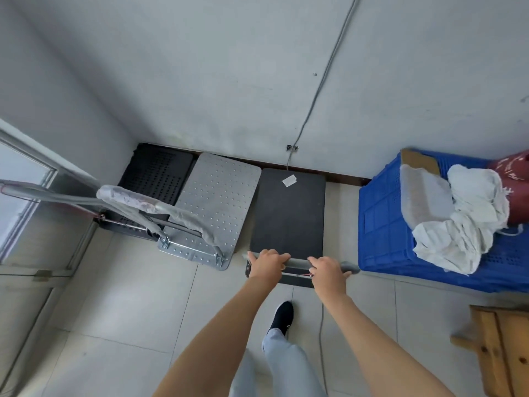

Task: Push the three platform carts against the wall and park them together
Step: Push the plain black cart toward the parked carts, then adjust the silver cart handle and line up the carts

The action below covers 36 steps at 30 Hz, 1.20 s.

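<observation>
Three platform carts stand side by side at the white wall. A black perforated cart (pixel 156 173) sits in the left corner. A silver dotted cart (pixel 219 196) with a plastic-wrapped handle (pixel 148 204) leans slightly askew beside it. To its right is a black flat cart (pixel 289 213) with a white tag on its deck, its far edge at the baseboard. My left hand (pixel 266 265) and my right hand (pixel 329 270) are both closed around this cart's grey handle bar (pixel 299 263).
A blue plastic crate (pixel 383 224) holding white cloths and a red bag stands just right of the black flat cart. A wooden stool (pixel 498 345) is at the lower right. A glass door frame (pixel 34 173) lines the left. A cable (pixel 315 93) runs down the wall.
</observation>
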### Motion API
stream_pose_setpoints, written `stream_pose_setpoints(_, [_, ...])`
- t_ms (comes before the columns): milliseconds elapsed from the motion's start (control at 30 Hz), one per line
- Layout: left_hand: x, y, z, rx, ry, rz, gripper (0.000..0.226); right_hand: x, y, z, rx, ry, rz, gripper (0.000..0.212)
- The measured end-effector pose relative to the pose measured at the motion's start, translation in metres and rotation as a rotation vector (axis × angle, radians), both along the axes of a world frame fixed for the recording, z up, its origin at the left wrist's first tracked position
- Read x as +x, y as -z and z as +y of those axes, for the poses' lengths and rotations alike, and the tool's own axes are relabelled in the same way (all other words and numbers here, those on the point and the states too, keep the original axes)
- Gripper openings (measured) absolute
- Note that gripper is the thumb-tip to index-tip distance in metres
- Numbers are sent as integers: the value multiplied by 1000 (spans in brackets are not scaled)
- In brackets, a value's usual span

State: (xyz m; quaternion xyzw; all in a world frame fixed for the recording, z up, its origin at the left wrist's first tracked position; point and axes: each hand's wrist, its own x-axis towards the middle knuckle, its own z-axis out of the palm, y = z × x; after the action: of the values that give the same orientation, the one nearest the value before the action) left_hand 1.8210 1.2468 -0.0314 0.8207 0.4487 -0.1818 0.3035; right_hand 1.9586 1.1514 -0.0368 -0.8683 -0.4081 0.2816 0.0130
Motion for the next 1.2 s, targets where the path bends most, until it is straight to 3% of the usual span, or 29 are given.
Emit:
stream_pose_setpoints(200, [46,-7,31,-53,1,36,22,46,-6,36,-42,2,27,31])
stream_pose_setpoints(433, [42,0,42,-16,32,37,34,42,-4,48,-58,-1,15,31])
stream_pose_setpoints(800, [28,-7,49,-88,60,53,34,24,-5,40,-27,1,18,36])
stream_pose_setpoints(967, [11,-11,44,-60,2,-21,42,26,-10,34,-79,-52,-25,41])
stream_pose_setpoints(1200, [-25,-37,70,-24,-127,-47,45,3,-34,72,1,-117,-22,51])
